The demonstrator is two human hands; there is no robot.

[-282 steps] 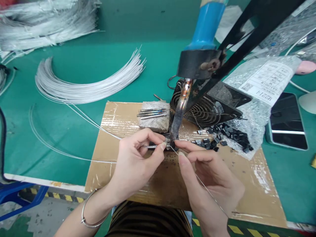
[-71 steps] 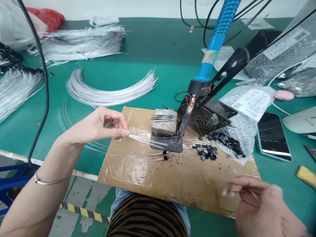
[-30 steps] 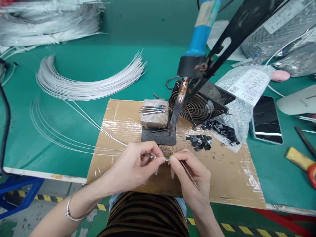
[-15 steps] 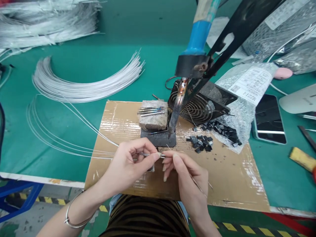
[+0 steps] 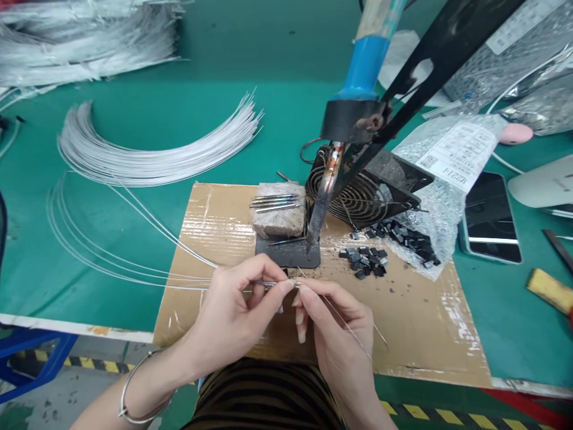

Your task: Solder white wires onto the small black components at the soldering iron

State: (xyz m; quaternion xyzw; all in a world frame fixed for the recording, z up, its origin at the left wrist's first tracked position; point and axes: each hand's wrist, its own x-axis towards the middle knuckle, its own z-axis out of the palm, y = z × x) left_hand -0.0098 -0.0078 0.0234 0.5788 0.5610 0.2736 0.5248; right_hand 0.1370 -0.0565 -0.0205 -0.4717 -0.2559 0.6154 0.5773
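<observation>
My left hand (image 5: 242, 310) is closed in a pinch on thin white wires (image 5: 188, 278), which trail left over the cardboard. Against its fingertips, my right hand (image 5: 344, 328) pinches the wires' right ends; the exact contact is hidden by the fingers. A thin silvery strand (image 5: 380, 335), perhaps solder wire, passes through the right hand. Beyond the hands, a soldering iron (image 5: 326, 191) with a blue handle points down at a dark pad (image 5: 290, 255). Beside it, a worn block (image 5: 278, 222) carries several thin metal rods (image 5: 276, 202).
A big bundle of white wires (image 5: 156, 164) lies at back left. Right of the iron are a black fan (image 5: 358, 194), small black connector pieces (image 5: 364, 260), a plastic bag (image 5: 447, 179) and a phone (image 5: 491, 218). Cardboard (image 5: 430, 334) covers the green table's front. A black stand arm (image 5: 430, 65) slants overhead.
My right fingertips have moved slightly in and now meet the left fingertips, covering the wire ends that showed between them. The view has shifted very slightly.
</observation>
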